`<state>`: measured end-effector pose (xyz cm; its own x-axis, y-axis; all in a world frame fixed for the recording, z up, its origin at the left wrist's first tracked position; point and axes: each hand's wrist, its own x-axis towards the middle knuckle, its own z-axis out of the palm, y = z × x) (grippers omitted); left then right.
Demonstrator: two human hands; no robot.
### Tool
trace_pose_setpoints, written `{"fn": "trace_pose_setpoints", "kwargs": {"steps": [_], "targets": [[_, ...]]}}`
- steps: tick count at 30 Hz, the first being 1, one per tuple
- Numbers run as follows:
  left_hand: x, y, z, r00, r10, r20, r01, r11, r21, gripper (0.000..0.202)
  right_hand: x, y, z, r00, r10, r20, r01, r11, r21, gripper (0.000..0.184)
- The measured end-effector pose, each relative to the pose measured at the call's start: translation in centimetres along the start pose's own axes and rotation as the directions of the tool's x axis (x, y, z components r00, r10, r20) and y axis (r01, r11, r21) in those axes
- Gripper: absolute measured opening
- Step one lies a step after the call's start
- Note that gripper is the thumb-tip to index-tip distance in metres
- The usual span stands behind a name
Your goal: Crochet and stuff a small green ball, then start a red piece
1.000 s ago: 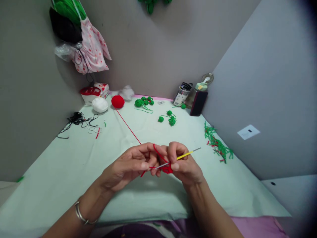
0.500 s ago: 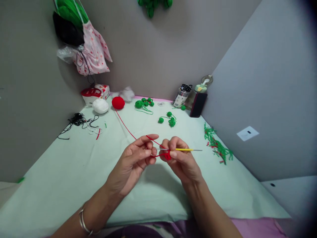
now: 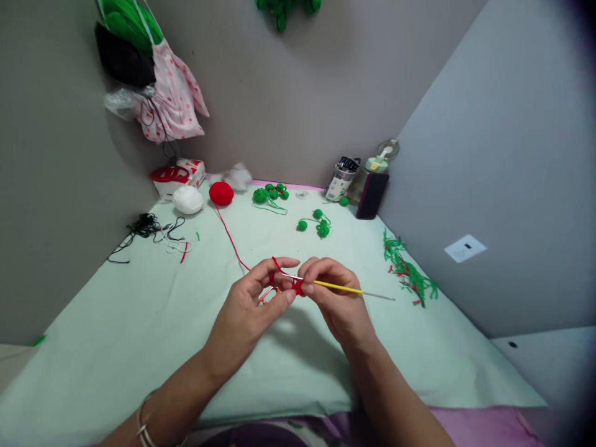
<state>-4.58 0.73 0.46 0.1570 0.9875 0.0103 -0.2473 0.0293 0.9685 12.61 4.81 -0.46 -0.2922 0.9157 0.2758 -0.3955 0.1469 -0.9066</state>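
In the middle of the head view, my left hand (image 3: 249, 305) pinches a small red crochet piece (image 3: 298, 286) between thumb and fingers. Red yarn (image 3: 231, 240) runs over its raised index finger, back to a red yarn ball (image 3: 221, 194). My right hand (image 3: 339, 298) is closed around a crochet hook (image 3: 339, 287) with a yellow grip, its metal tip pointing left at the yarn just above the piece. Partly hidden behind my left fingers are orange-handled scissors (image 3: 266, 295).
Green crocheted balls (image 3: 321, 225) lie farther back. At left are a white yarn ball (image 3: 187, 200) and black thread scraps (image 3: 145, 225). A phone (image 3: 372, 195) leans beside a can of pens (image 3: 341, 180). Green and red yarn scraps (image 3: 412, 276) line the right edge.
My left hand has closed its thumb and fingers on the red piece. The hook now slopes down to the right, and the yarn from the ball hangs slacker. The orange-handled scissors have come into view.
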Motion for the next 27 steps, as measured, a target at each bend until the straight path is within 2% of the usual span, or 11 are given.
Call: {"fn": "trace_pose_setpoints", "kwargs": {"steps": [4,7,10,12,19,27], "targets": [[0.08,0.10,0.03,0.995,-0.039,0.090,0.053,0.986,-0.159,0.032,-0.18,0.36,0.00,1.000,0.001,-0.011,-0.001,1.000,-0.029,0.009],[0.08,0.09,0.07,0.998,-0.048,0.036,0.055,0.977,-0.206,0.029,-0.21,0.32,0.03,1.000,0.023,-0.014,-0.024,0.999,-0.034,0.009],[0.03,-0.07,0.11,0.997,-0.005,-0.082,-0.009,0.986,-0.167,0.025,-0.14,0.10,0.07,0.999,0.033,-0.042,-0.034,0.999,-0.035,0.012],[-0.02,-0.16,0.12,0.993,0.030,-0.112,-0.045,0.990,-0.133,0.025,-0.11,0.01,0.08,0.998,0.032,-0.062,-0.035,0.999,-0.041,0.013],[0.02,0.12,0.25,0.992,0.060,-0.113,-0.064,0.997,-0.034,0.024,-0.22,0.18,0.03,0.999,-0.004,-0.054,-0.001,0.995,-0.097,0.009],[0.06,0.39,0.30,0.991,0.075,-0.115,-0.075,0.997,-0.004,0.023,-0.30,0.16,0.07,0.998,-0.020,-0.067,0.010,0.987,-0.158,0.008]]}}
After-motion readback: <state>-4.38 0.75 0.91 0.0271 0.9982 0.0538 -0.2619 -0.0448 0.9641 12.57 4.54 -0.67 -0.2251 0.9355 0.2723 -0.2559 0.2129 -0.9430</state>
